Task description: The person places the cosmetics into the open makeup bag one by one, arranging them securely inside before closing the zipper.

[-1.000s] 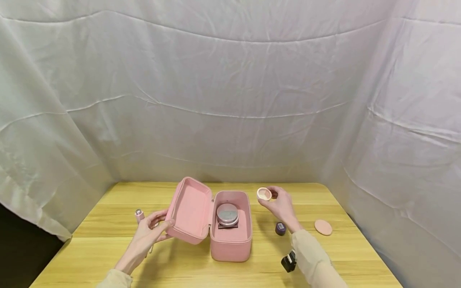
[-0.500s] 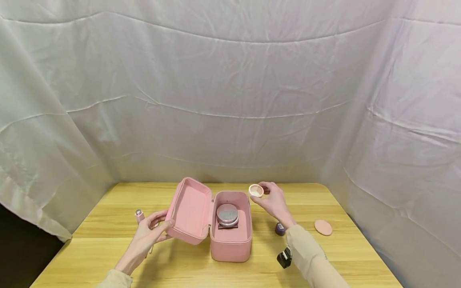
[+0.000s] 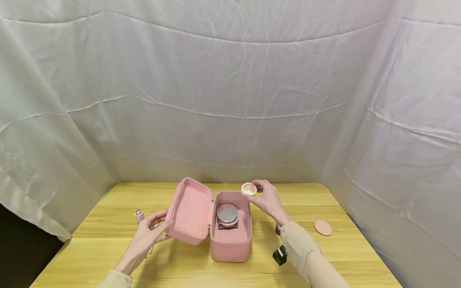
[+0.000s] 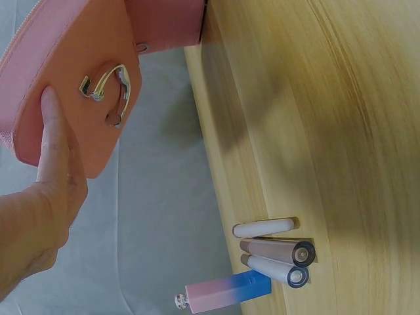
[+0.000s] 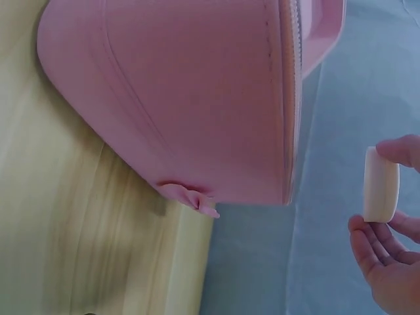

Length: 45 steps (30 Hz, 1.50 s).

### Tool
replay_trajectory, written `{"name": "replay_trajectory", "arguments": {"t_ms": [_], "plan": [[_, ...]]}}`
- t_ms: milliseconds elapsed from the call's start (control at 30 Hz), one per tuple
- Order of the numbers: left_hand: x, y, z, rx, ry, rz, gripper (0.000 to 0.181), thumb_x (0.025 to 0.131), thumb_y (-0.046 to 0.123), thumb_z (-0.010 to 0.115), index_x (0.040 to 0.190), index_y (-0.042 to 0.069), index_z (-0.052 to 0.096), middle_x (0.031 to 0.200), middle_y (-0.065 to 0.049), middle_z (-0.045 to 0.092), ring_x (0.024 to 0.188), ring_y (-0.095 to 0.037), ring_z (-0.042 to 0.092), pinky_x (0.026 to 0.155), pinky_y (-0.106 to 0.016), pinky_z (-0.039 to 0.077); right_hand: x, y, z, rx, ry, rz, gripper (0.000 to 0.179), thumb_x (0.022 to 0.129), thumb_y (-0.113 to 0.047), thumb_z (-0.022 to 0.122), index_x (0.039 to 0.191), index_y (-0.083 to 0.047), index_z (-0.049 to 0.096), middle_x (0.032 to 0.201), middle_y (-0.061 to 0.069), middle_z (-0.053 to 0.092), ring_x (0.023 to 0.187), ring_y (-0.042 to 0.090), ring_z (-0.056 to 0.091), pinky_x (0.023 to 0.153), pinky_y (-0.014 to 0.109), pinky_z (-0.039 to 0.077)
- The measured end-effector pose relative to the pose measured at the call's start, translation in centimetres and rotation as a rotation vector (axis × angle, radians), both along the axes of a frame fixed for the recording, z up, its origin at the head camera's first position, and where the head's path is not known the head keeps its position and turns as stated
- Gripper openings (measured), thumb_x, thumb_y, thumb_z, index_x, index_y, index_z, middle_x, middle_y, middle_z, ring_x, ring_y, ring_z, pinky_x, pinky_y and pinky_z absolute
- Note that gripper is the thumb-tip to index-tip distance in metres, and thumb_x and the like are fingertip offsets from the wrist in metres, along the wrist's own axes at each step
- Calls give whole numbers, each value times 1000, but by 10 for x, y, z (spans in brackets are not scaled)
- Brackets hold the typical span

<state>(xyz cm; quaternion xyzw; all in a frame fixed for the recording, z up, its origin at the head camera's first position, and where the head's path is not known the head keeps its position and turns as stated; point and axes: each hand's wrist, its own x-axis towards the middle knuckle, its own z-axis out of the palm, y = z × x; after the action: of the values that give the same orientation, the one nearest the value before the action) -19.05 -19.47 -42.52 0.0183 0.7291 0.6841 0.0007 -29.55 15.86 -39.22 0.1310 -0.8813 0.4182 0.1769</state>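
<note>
A pink cosmetic case (image 3: 230, 252) stands with its lid (image 3: 192, 212) swung out to the left. My left hand (image 3: 153, 229) grips the lid's outer edge, thumb on the rim and fingers against the outside, where a gold-buckled handle (image 4: 105, 85) shows. Inside the case lies a round silvery-pink compact (image 3: 227, 214) on a dark flat item (image 3: 228, 226). My right hand (image 3: 268, 200) pinches a small round cream-rimmed makeup pan (image 3: 249, 189) above the case's back right corner. In the right wrist view, that pan (image 5: 381, 185) is edge-on between thumb and fingers, apart from the case.
A pink round puff (image 3: 323, 227) lies at the right. A dark purple jar (image 3: 278, 229) is partly hidden by the right forearm. Left of the case are a pink-and-blue tube (image 4: 226, 293) and several slim tubes (image 4: 279, 251). Grey curtain (image 3: 230, 100) hangs behind the table.
My right hand has moved left with the makeup pan, from right of the case to over its back right corner. The left hand and lid have stayed still.
</note>
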Motion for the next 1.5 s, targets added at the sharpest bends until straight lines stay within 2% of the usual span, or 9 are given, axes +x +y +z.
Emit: {"name": "replay_trajectory", "arguments": {"t_ms": [167, 300, 533, 600, 767, 900, 1233, 1500], "plan": [[0, 0, 0, 1, 0, 1, 59, 98, 13, 63, 146, -9, 38, 135, -23, 52, 100, -9, 67, 88, -30, 63, -1, -5, -1, 22, -26, 18, 47, 74, -15, 85, 114, 3, 69, 108, 19, 70, 97, 32, 68, 88, 44, 58], [0, -1, -1, 3, 3, -2, 59, 98, 14, 63, 147, -9, 38, 135, -23, 52, 100, -9, 67, 88, -30, 63, -4, -11, -4, 92, -48, 42, 48, 74, -19, 85, 115, 0, 70, 108, 16, 71, 100, 32, 65, 87, 41, 55], [-1, -3, -1, 3, 3, -11, 59, 99, 15, 62, 147, -8, 37, 136, -23, 50, 102, -8, 67, 89, -30, 62, -11, -22, -8, 196, -96, 144, 51, 74, -21, 86, 117, 1, 70, 109, 15, 72, 97, 27, 64, 82, 39, 54], [-1, -3, -1, 2, 3, -11, 59, 99, 15, 62, 147, -8, 37, 136, -23, 50, 102, -8, 67, 89, -30, 62, -14, -25, -10, 250, -103, 168, 51, 74, -21, 87, 117, 0, 70, 111, 15, 72, 99, 27, 64, 87, 41, 52], [0, -3, -1, 6, 0, -8, 60, 99, 14, 62, 147, -9, 36, 134, -22, 51, 100, -7, 67, 89, -30, 62, -18, -33, -14, 338, -160, 187, 52, 74, -23, 88, 120, -5, 70, 119, 12, 72, 111, 30, 58, 97, 49, 38], [-1, -2, -1, 17, 0, -4, 60, 98, 14, 63, 147, -9, 37, 132, -22, 52, 99, -8, 67, 89, -31, 62, -20, -39, -15, 348, -188, 192, 52, 75, -23, 87, 121, -6, 69, 119, 11, 72, 109, 28, 54, 97, 49, 34], [-2, -1, -1, 20, 10, 0, 59, 98, 12, 63, 146, -10, 38, 130, -22, 53, 97, -8, 67, 87, -30, 63, -22, -48, -18, 384, -193, 213, 51, 76, -21, 86, 122, -9, 70, 115, 9, 74, 103, 26, 50, 90, 46, 31], [-3, -1, -1, 19, 12, -2, 58, 98, 13, 63, 145, -10, 38, 131, -22, 53, 98, -7, 67, 87, -30, 63, -23, -44, -23, 315, -174, 155, 55, 79, -25, 85, 127, -8, 67, 133, 12, 67, 122, 36, 52, 98, 56, 32]]}}
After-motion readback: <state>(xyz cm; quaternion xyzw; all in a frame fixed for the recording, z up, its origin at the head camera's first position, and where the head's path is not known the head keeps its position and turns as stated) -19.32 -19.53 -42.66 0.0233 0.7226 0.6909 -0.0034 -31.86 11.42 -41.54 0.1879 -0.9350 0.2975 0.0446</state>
